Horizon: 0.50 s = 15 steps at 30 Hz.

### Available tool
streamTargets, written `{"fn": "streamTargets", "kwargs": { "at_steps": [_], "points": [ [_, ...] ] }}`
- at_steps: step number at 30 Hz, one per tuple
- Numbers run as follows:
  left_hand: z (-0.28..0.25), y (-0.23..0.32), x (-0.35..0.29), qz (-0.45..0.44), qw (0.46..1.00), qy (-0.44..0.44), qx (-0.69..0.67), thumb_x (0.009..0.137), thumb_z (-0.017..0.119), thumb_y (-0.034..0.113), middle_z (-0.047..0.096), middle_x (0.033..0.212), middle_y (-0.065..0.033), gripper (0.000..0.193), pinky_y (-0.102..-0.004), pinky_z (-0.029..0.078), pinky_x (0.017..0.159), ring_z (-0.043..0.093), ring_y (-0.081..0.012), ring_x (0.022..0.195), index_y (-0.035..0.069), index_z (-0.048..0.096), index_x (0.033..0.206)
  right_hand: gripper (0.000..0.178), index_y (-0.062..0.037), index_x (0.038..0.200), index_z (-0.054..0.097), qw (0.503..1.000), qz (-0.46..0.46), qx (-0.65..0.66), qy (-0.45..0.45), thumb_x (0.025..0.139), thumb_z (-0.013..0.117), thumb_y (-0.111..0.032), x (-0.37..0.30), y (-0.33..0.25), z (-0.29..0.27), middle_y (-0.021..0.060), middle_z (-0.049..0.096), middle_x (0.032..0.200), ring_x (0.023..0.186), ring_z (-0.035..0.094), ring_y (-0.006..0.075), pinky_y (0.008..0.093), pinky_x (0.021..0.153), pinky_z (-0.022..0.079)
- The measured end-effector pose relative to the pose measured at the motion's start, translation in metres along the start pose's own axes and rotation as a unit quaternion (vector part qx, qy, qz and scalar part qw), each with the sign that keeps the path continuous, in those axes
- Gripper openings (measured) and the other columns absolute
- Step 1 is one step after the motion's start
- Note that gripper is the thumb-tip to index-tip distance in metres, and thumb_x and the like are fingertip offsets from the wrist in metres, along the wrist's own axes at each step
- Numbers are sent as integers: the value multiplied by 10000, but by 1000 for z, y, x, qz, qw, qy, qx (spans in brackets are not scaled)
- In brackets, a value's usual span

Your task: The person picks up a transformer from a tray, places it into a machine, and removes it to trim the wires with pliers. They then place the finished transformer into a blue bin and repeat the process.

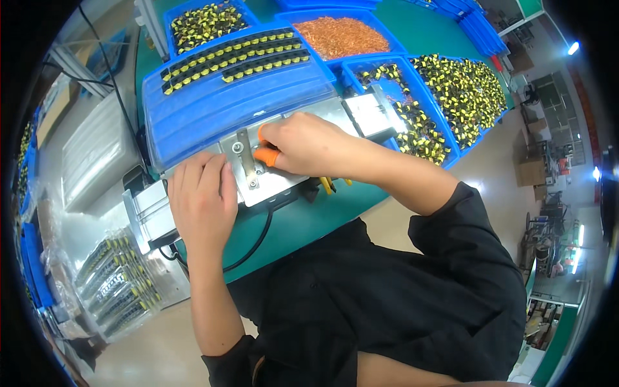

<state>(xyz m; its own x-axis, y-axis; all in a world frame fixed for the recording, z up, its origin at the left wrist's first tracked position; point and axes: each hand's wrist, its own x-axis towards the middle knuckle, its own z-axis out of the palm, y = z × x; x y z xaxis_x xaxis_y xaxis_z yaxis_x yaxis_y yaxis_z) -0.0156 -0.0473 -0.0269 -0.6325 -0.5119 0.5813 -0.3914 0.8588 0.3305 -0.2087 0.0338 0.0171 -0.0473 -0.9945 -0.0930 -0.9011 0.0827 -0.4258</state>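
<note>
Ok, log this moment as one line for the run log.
left hand: flat on metal fixture | right hand: orange finger cot, pressing on fixture | blue tray: behind

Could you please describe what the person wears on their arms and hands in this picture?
The left hand is bare, with no glove or ring visible. The right hand wears orange rubber finger cots on at least two digits, otherwise bare. Both forearms are uncovered; the black fabric sleeves of a dark top are pushed up to about the elbows. No watch or wristband shows.
</note>
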Motion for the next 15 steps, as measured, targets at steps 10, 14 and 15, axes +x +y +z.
{"fn": "streamTargets", "kwargs": {
  "at_steps": [10,14,15],
  "points": [
    [1,-2,-2,-1,1000,5,3,834,676,99,635,962,-43,125,-374,433,785,595,-247,911,62,677,954,294,-31,1083,667,986,-157,0,58,813,724,-133,-12,22,5,104,603,916,953,571,329,403,849,480],
    [-1,-2,-1,-6,1000,1,1,833,678,99,636,963,-41,122,-374,433,784,595,-244,906,62,677,950,308,-28,1091,660,980,-175,-26,88,801,716,-116,-9,24,24,109,604,926,935,578,323,407,844,485],
    [-1,0,0,-11,1000,-3,-4,846,663,93,648,960,-59,108,-384,439,801,602,-260,907,52,674,946,262,-26,1037,648,976,-188,2,111,788,697,-93,-8,25,27,120,604,924,934,580,327,407,842,483]
  ]
}}
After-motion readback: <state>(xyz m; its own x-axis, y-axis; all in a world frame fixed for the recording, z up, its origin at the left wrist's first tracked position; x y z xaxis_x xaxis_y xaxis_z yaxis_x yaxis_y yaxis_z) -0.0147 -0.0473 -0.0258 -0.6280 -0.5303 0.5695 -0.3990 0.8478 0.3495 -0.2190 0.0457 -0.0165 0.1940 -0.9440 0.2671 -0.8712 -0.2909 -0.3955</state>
